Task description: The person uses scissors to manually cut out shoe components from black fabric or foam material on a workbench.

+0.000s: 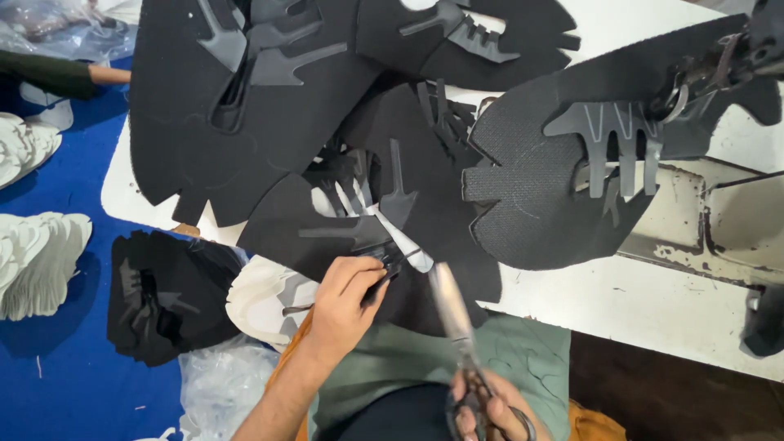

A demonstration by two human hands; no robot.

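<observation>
My left hand (343, 298) pinches the near edge of a black shoe-upper piece (425, 237) with grey overlay strips, which lies at the table's front edge. My right hand (490, 412) grips the handles of a pair of metal scissors (452, 306). The blades point up toward the piece, with their tip close to my left fingers. A chain of similar black cut pieces (539, 180) spreads over the white table (653, 302), some joined together.
A sewing machine (719, 57) stands at the far right with a black piece under its head. Stacks of black pieces (163, 294) and white pieces (37, 261) lie on the blue floor at left. Another person's sleeve (49, 73) shows at top left.
</observation>
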